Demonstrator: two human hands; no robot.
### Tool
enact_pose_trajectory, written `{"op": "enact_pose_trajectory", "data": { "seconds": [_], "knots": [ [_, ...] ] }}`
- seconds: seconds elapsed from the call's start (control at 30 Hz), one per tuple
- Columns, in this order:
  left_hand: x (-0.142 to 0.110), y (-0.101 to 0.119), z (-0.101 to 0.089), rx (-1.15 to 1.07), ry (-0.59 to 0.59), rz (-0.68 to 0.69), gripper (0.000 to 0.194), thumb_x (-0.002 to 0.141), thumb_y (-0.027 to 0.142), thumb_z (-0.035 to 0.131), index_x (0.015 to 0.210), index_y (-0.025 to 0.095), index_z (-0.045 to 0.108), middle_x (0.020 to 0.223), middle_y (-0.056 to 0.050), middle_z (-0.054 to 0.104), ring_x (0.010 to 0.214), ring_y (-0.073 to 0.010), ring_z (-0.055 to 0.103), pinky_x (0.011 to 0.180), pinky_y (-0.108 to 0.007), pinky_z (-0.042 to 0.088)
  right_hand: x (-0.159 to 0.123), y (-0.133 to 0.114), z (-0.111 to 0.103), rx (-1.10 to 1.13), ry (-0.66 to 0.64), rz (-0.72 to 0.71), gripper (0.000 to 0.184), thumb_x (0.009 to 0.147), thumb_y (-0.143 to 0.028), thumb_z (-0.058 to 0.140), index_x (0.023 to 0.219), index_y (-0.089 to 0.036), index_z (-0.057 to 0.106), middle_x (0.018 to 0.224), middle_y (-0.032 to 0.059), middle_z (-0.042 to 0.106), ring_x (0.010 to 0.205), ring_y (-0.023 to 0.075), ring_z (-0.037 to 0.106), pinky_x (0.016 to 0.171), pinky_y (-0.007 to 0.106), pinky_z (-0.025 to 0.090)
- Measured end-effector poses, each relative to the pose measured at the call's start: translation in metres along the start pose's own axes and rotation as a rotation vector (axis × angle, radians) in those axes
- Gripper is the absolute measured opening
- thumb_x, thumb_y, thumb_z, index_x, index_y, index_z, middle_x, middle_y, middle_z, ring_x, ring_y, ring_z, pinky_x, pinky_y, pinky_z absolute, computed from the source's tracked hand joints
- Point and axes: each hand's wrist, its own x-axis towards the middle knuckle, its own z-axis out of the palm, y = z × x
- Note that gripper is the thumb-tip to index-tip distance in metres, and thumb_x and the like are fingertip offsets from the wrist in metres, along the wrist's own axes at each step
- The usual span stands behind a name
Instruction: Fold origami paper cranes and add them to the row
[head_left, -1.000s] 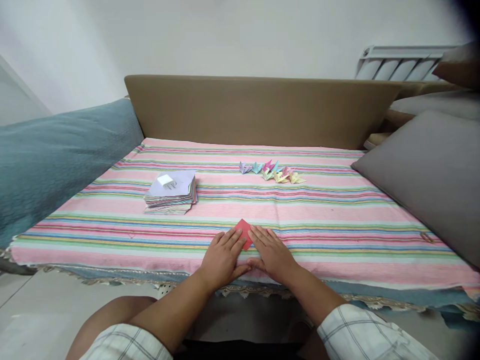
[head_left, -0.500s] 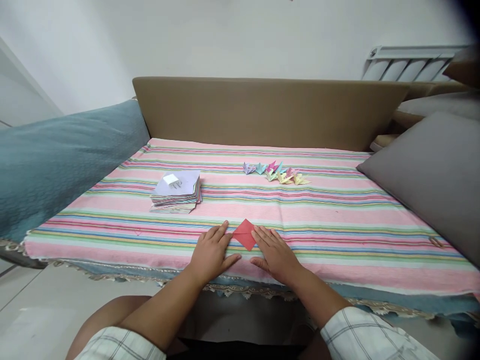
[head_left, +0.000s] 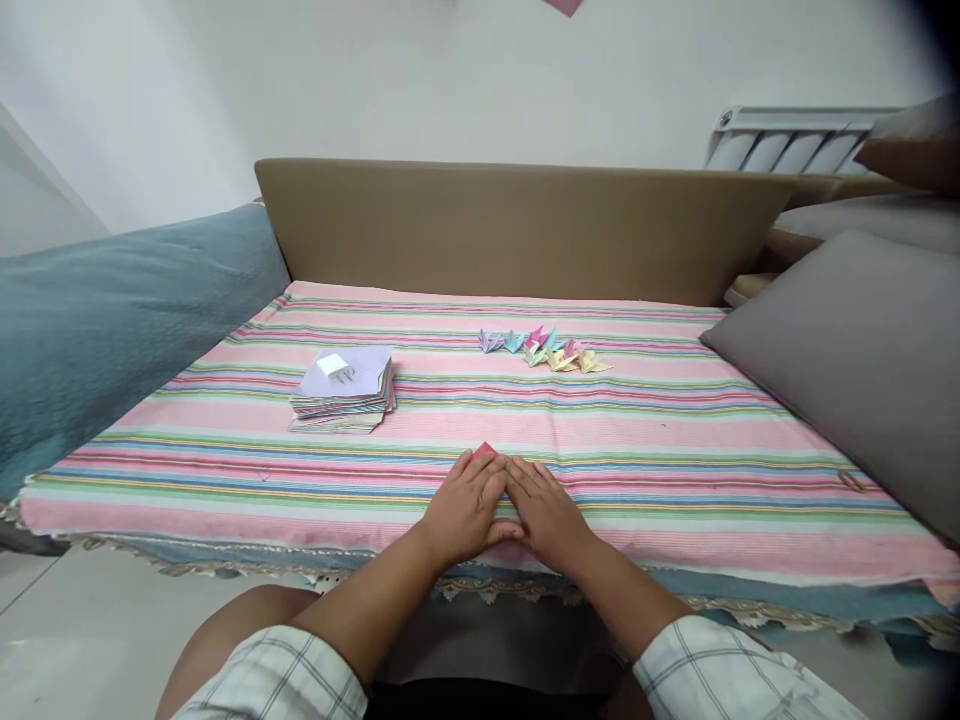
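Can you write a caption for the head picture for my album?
Two hands press red paper near folded paper shapes.

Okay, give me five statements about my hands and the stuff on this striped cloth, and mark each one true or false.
1. The bare left hand and bare right hand cover most of the small red paper. True.
2. The white plastic plug adapter lies directly on the pink multicoloured striped cloth. False: it sits on the stack of thin paper sheets.
3. The pointed folded-paper figures are all one colour. False: they include purple, blue, pink and yellow.
4. The top sheet of the stack is pale purple. True.
5. The large grey fabric cushion is at the cloth's left side. False: it is at the right.
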Motion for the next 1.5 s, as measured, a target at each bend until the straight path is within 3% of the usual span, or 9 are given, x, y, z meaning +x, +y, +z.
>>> {"op": "enact_pose_trajectory", "data": {
  "seconds": [0.17, 0.4, 0.7, 0.83, 0.93, 1.03, 1.13, 1.27, 1.5],
  "knots": [
    [0.0, -0.002, 0.006, 0.017, 0.006, -0.073, 0.084, 0.073, 0.076, 0.037, 0.127, 0.011, 0.045, 0.129, -0.017, 0.052, 0.122, -0.0304, 0.044, 0.103, -0.047, 0.029, 0.0, 0.001, 0.002, -0.001, 0.0, 0.0, 0.065, 0.085, -0.041, 0.049, 0.141, -0.012, 0.031, 0.147, 0.0109, 0.03, 0.135, 0.0258, 0.026, 0.111, 0.045, 0.021],
    [-0.018, -0.008, 0.001, 0.104, -0.028, -0.152, 0.085, 0.075, 0.074, 0.035, 0.133, 0.013, 0.041, 0.135, -0.016, 0.048, 0.125, -0.0324, 0.039, 0.108, -0.053, 0.012, 0.001, 0.003, 0.007, -0.029, 0.045, -0.011, 0.065, 0.089, -0.053, 0.038, 0.139, -0.011, 0.035, 0.145, 0.0113, 0.033, 0.135, 0.0252, 0.027, 0.11, 0.044, 0.022],
    [-0.041, -0.015, -0.014, 0.178, -0.015, -0.234, 0.081, 0.079, 0.069, 0.039, 0.137, 0.014, 0.036, 0.123, -0.014, 0.058, 0.124, -0.0301, 0.042, 0.108, -0.053, 0.013, 0.0, -0.001, 0.0, -0.015, 0.046, -0.002, 0.068, 0.089, -0.059, 0.032, 0.138, -0.012, 0.036, 0.145, 0.0114, 0.034, 0.134, 0.0252, 0.028, 0.11, 0.045, 0.023],
    [-0.038, -0.014, -0.02, 0.236, 0.027, -0.29, 0.075, 0.08, 0.068, 0.038, 0.135, 0.017, 0.041, 0.128, -0.014, 0.055, 0.128, -0.0326, 0.037, 0.108, -0.057, 0.004, 0.001, -0.002, -0.001, -0.008, 0.033, 0.002, 0.069, 0.089, -0.059, 0.031, 0.138, -0.011, 0.036, 0.145, 0.0112, 0.034, 0.134, 0.0252, 0.028, 0.11, 0.045, 0.022],
    [-0.031, -0.01, -0.018, 0.26, 0.037, -0.205, 0.073, 0.08, 0.067, 0.038, 0.136, 0.021, 0.041, 0.137, -0.012, 0.047, 0.132, -0.0326, 0.03, 0.109, -0.057, -0.002, 0.001, -0.002, -0.001, -0.004, 0.022, 0.011, 0.071, 0.088, -0.061, 0.031, 0.138, -0.011, 0.036, 0.145, 0.0112, 0.033, 0.135, 0.0251, 0.028, 0.11, 0.045, 0.022],
    [-0.027, -0.005, -0.011, 0.206, -0.035, -0.043, 0.071, 0.081, 0.068, 0.035, 0.138, 0.026, 0.036, 0.138, -0.007, 0.045, 0.134, -0.029, 0.027, 0.11, -0.054, -0.005, 0.001, -0.001, -0.001, -0.007, -0.006, 0.017, 0.071, 0.088, -0.06, 0.033, 0.139, -0.01, 0.034, 0.145, 0.0113, 0.032, 0.135, 0.0253, 0.027, 0.11, 0.046, 0.023],
    [-0.026, -0.001, -0.006, 0.162, -0.077, -0.033, 0.07, 0.08, 0.069, 0.034, 0.137, 0.028, 0.037, 0.139, -0.007, 0.045, 0.134, -0.0298, 0.028, 0.108, -0.057, -0.007, 0.001, -0.001, 0.0, -0.002, -0.008, 0.014, 0.071, 0.088, -0.06, 0.033, 0.139, -0.01, 0.034, 0.145, 0.011, 0.032, 0.135, 0.025, 0.026, 0.11, 0.045, 0.022],
    [-0.03, 0.0, -0.008, 0.144, -0.053, -0.146, 0.065, 0.079, 0.07, 0.037, 0.129, 0.03, 0.048, 0.135, -0.005, 0.049, 0.134, -0.0317, 0.028, 0.107, -0.061, -0.006, 0.001, 0.0, 0.0, 0.007, -0.003, 0.014, 0.071, 0.088, -0.06, 0.031, 0.138, -0.011, 0.036, 0.146, 0.0108, 0.031, 0.136, 0.0251, 0.025, 0.11, 0.045, 0.022],
    [-0.038, -0.007, -0.022, 0.234, -0.025, -0.251, 0.064, 0.079, 0.066, 0.043, 0.124, 0.021, 0.055, 0.133, -0.012, 0.051, 0.13, -0.0339, 0.034, 0.107, -0.062, 0.005, 0.001, -0.001, 0.0, -0.005, 0.004, 0.008, 0.072, 0.088, -0.061, 0.032, 0.139, -0.011, 0.034, 0.146, 0.0115, 0.031, 0.136, 0.0247, 0.025, 0.111, 0.045, 0.021]
  ]
}}
